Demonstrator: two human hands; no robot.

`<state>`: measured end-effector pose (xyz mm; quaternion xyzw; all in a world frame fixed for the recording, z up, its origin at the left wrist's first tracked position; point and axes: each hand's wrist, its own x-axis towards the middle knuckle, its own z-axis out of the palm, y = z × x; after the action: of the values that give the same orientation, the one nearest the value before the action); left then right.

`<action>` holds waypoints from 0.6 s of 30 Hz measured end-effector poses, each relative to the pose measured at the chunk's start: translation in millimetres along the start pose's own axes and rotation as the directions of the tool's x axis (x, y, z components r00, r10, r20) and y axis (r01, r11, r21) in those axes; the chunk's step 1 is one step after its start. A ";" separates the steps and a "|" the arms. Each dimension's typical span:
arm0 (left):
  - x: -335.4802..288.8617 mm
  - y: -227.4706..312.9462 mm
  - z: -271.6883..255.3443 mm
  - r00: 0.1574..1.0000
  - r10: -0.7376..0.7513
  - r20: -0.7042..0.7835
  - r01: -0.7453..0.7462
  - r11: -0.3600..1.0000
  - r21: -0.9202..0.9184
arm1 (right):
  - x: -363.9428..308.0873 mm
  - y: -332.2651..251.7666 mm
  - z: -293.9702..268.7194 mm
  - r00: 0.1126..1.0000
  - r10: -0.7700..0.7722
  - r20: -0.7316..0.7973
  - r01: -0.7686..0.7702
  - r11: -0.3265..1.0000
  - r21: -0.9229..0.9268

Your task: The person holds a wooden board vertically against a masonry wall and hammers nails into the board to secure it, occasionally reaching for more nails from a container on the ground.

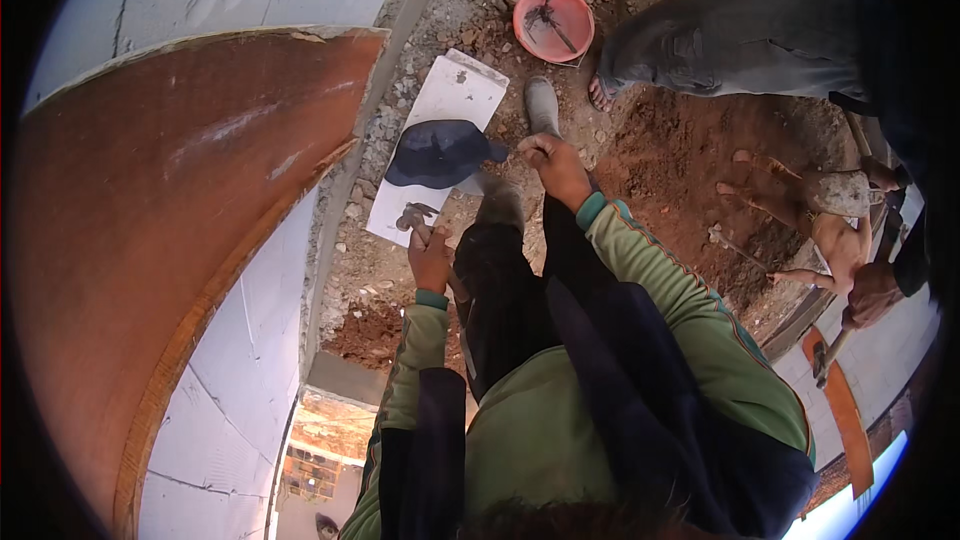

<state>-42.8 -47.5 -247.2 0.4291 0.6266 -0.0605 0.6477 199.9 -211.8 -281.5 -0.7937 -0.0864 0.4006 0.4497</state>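
Grey-metal claw hammer (415, 217), mid-frame | left hand (430, 262) clamped round it | right hand (558, 170) curled, contents unclear | likely readying; next wants steady grip

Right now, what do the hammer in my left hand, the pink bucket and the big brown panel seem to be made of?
Hammer: head likely worn metal, dull grey; handle, partly hidden by your left hand, possibly wood, being tan.
Pink bucket: probably plastic, smooth and evenly coloured.
Brown panel: looks like wood, perhaps plywood, matte and scuffed, with a ragged, splintery edge.
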 end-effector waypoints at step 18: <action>319.8 -49.4 117.5 0.728 0.655 0.200 -0.518 0.335 0.787 | 441.8 323.1 -44.2 0.854 -0.204 0.479 0.444 -0.197 -0.874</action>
<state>82.4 -5.7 -565.2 0.8712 0.3771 -0.0649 0.3075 452.7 -208.2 -768.9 -0.7715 -0.5879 0.1379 -0.2003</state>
